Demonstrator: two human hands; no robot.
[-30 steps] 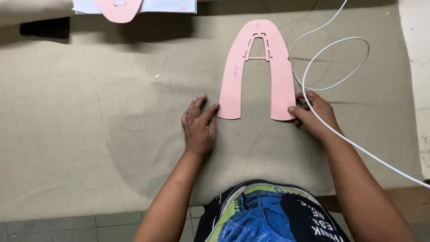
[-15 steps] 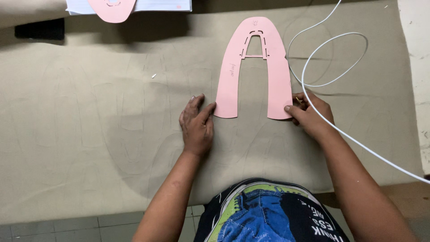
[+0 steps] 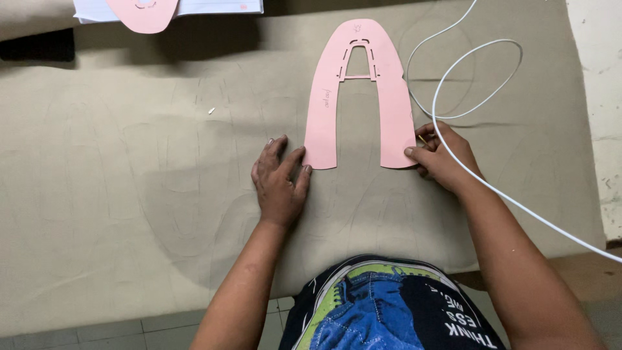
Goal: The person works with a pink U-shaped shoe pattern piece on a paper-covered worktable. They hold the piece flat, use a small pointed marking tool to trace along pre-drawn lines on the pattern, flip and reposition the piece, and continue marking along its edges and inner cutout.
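Flat on the beige sheet, the left hand lies palm down with fingers spread and gripping nothing, its thumb just touching the lower left leg of the pink horseshoe-shaped template. At that template's lower right leg, the right hand has its fingers curled in, the thumb pressing on the leg's corner, with a white cable running over its back. Well above and to the left of the template, a second pink piece lies on white paper, while a pale wall stands off to its right.
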